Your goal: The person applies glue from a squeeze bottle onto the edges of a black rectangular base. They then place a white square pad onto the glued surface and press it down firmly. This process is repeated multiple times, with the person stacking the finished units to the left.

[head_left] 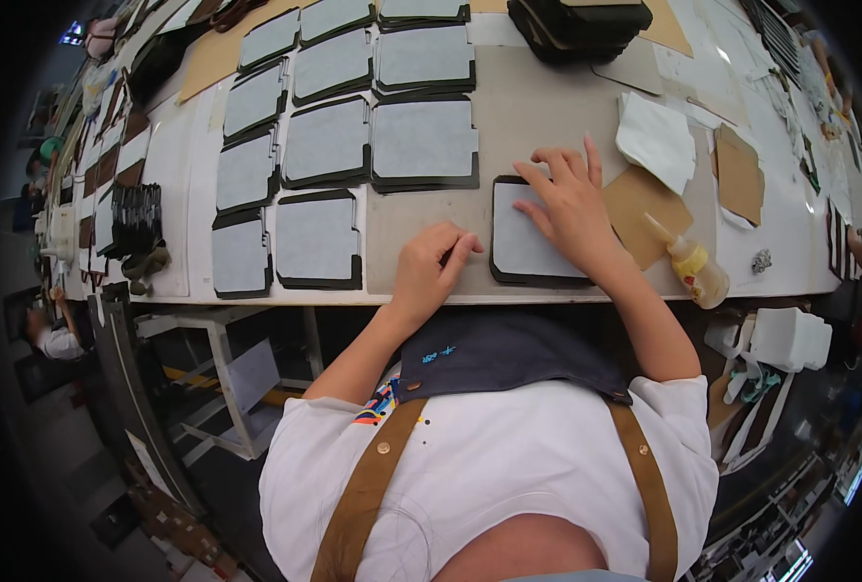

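Observation:
My right hand point(569, 206) is over a pale grey panel with black edging point(528, 233), near the table's front edge. Its fingers are spread and raised, with the fingertips around the panel's upper part; I cannot tell whether they touch it. To the left, my left hand point(431, 267) rests low by the grey work board point(397, 218). Its fingers are curled in and the thumb lies along them; nothing shows between them. Further left stand rows of similar grey, black-edged panels in small stacks point(319, 238), some overlapping.
A glue bottle with a pointed tip point(699, 276) leans at the right, beside brown card point(649, 213) and a folded white cloth point(656, 141). A black leather-like stack point(578, 29) sits at the back. Dark strips point(135, 218) are bundled far left. People work beyond.

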`<state>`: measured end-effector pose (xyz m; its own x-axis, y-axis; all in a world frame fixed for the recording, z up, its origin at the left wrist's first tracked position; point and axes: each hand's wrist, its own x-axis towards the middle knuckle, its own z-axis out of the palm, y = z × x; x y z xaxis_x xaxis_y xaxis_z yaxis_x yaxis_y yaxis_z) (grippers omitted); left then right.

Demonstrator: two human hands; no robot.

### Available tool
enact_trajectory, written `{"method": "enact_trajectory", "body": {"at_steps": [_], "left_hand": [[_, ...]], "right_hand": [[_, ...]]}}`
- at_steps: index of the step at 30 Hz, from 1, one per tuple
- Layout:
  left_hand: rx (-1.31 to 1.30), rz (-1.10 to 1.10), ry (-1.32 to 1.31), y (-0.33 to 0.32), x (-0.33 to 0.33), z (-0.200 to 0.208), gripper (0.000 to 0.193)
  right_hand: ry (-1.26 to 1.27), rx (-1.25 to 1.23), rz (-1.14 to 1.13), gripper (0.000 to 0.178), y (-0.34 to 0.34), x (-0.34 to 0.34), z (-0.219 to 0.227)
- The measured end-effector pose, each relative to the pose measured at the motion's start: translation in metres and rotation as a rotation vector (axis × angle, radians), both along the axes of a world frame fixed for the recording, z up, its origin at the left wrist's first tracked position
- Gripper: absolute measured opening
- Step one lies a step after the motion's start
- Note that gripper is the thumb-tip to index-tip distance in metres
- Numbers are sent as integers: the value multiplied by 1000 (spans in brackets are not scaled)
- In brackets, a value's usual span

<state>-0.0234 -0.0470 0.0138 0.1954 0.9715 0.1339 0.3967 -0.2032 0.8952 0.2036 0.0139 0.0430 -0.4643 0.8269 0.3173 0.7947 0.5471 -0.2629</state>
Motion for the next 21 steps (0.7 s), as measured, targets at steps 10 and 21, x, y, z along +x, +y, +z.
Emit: {"method": "enact_trajectory", "body": {"at_steps": [10, 21], "left_hand": [[-24, 93, -66, 4, 7, 8, 14], [-44, 194, -40, 41, -2, 29, 18]], "right_hand": [[65, 22, 36, 23, 2, -6, 6], [444, -23, -115, 18, -2, 18, 40]]}}
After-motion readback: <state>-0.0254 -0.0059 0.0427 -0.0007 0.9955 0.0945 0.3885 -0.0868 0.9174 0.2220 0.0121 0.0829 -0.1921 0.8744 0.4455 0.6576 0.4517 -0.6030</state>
